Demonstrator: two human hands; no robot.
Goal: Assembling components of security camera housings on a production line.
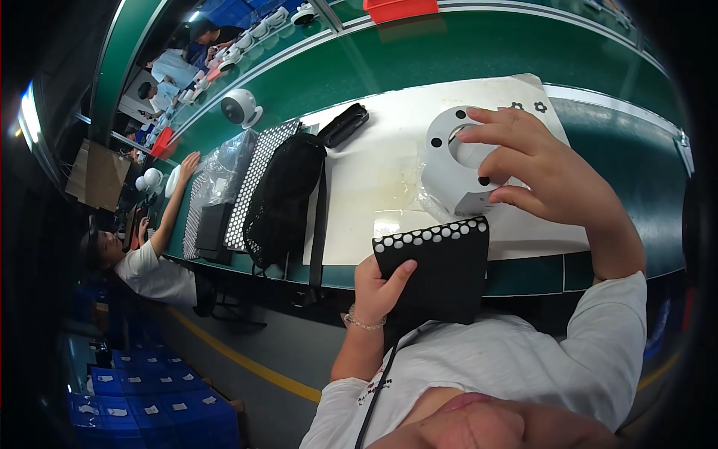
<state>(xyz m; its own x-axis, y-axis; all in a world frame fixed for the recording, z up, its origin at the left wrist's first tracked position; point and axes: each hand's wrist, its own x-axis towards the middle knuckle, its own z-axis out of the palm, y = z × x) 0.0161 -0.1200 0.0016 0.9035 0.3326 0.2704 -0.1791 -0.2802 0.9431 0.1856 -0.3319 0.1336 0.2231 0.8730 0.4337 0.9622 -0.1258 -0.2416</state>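
Note:
My left hand (379,288) grips a black sheet (437,273) of stick-on pads, thumb on top, at the table's near edge. White round spots line the sheet's upper edge. Right of centre, a rounded white plastic housing (446,173) rests on the pale mat, with black round pads (436,142) on its face and a central opening. My right hand (535,161) is over the housing from the right, fingers curved and spread apart. Its index fingertip and thumb are close to one black pad (484,181); whether they press it I cannot tell. Clear plastic film lies under the housing.
The pale mat (359,202) covers part of the green table. To the left lie a black bag (284,194), a black case (345,126), dotted sheets (254,179) and a plastic bag (224,168). A white camera (241,109) stands behind. A co-worker (157,269) reaches in at left.

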